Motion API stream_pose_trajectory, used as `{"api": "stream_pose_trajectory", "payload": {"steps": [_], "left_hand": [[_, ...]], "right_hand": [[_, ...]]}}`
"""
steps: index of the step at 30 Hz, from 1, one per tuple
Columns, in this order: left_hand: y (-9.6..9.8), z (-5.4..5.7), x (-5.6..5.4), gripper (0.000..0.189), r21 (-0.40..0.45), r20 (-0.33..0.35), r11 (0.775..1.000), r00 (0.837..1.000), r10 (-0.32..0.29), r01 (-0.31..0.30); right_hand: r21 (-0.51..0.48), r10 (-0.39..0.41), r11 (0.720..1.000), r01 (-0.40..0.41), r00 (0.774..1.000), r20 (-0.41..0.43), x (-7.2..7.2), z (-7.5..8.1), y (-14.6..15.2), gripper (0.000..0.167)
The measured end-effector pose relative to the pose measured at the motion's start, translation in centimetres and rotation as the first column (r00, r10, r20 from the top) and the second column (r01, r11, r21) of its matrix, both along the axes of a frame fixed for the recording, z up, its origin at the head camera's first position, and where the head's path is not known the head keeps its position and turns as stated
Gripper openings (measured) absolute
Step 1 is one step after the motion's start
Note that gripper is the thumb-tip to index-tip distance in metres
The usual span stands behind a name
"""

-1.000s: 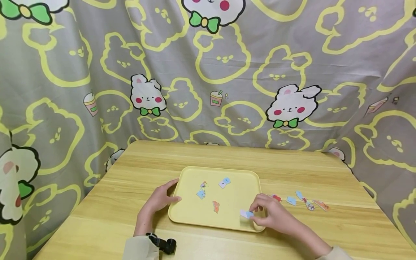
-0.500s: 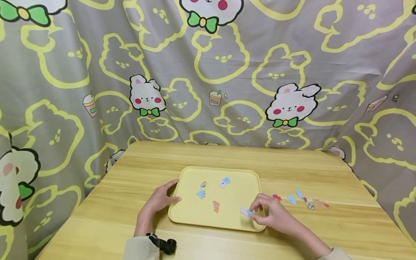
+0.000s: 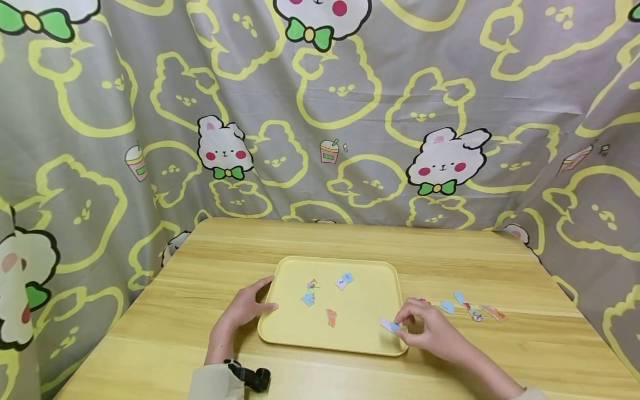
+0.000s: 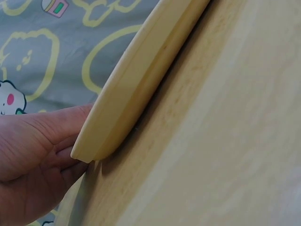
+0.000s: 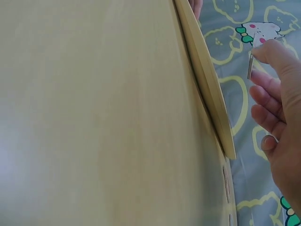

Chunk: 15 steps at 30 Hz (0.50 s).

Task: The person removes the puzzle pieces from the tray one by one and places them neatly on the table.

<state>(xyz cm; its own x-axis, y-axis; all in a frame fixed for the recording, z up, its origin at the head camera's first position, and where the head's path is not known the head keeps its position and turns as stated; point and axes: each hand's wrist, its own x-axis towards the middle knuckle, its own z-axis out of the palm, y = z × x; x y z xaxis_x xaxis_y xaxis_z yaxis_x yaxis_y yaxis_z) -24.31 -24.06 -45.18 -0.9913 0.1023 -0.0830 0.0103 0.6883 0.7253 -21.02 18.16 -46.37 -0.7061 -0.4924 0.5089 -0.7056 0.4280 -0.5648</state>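
In the head view a yellow tray point(image 3: 345, 349) lies on the wooden table. My left hand point(image 3: 244, 306) holds its left rim, thumb over the edge; the left wrist view shows the same hand point(image 4: 40, 155) at the tray's corner point(image 4: 124, 94). Between thumb and fingertips my right hand point(image 3: 431, 328) pinches a flat blue and lilac puzzle piece point(image 3: 388, 325), raised over the tray's right end. From the right wrist, this puzzle piece point(image 5: 250, 66) is seen edge-on. On the tray lie a blue-and-lilac piece point(image 3: 344, 280), an orange piece point(image 3: 331, 318) and a blue piece point(image 3: 308, 298) touching a multicoloured one point(image 3: 312, 284).
Right of the tray several more pieces lie on the table point(image 3: 520, 355), among them a blue piece point(image 3: 447, 306) and an orange piece point(image 3: 494, 313). A red piece is partly hidden by my right hand. A patterned curtain point(image 3: 280, 194) hangs behind the table.
My right hand has moved a little to the right with the puzzle piece, which has tilted between the fingers. My left hand stays at the tray's rim.
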Motion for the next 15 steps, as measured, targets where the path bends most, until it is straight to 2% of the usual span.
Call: {"api": "stream_pose_trajectory", "payload": {"steps": [15], "left_hand": [[0.0, -0.2, -0.2, 0.073, -0.018, -0.003, 1.000, 1.000, 0.003, -0.003]], "right_hand": [[0.055, -0.116, 0.992, 0.117, 0.993, -0.011, 0.5, 0.1, 2.9, 0.032]]}}
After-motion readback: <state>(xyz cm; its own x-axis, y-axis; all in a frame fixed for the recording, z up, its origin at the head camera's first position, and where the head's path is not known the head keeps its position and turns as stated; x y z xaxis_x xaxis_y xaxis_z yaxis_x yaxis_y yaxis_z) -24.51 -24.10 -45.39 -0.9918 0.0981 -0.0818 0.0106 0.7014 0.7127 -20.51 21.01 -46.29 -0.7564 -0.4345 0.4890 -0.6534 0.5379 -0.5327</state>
